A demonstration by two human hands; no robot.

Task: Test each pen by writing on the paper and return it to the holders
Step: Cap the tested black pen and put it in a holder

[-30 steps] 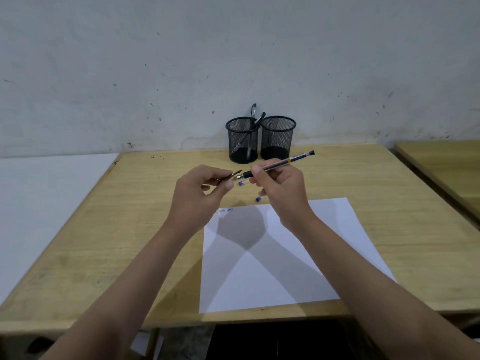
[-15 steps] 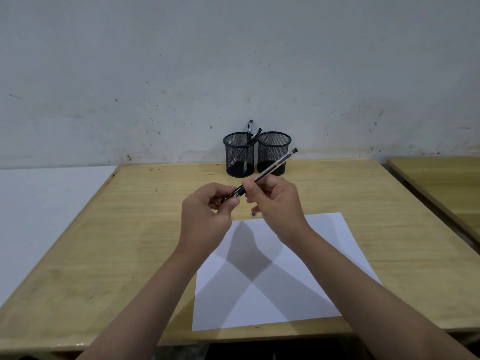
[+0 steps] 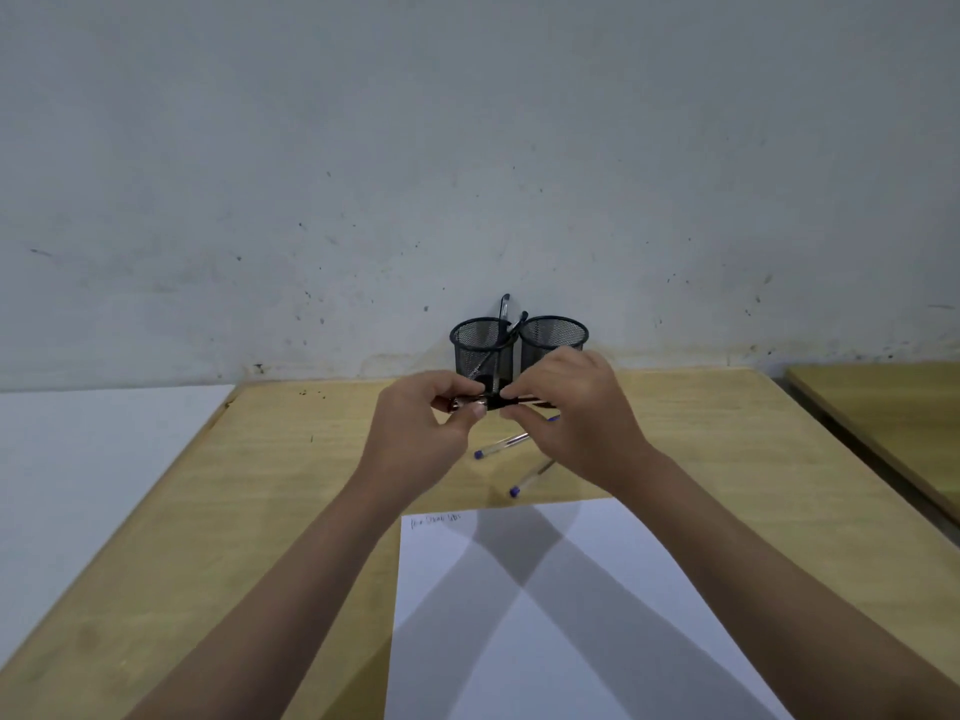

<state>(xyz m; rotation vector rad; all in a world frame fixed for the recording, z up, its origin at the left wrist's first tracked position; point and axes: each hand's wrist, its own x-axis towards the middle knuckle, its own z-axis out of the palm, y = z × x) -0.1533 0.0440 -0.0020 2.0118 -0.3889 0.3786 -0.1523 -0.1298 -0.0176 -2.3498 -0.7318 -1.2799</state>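
Nearest, my paper (image 3: 571, 615) lies on the desk (image 3: 260, 511); above it, both my left hand (image 3: 421, 433) and right hand (image 3: 571, 423) pinch one dark pen (image 3: 501, 403) (capping it, perhaps), before two mesh holders (image 3: 519, 345).

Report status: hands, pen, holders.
Left hand and right hand both pinching one dark pen, held level. Two clear pens loose on desk. Mesh holders behind, unobstructed.
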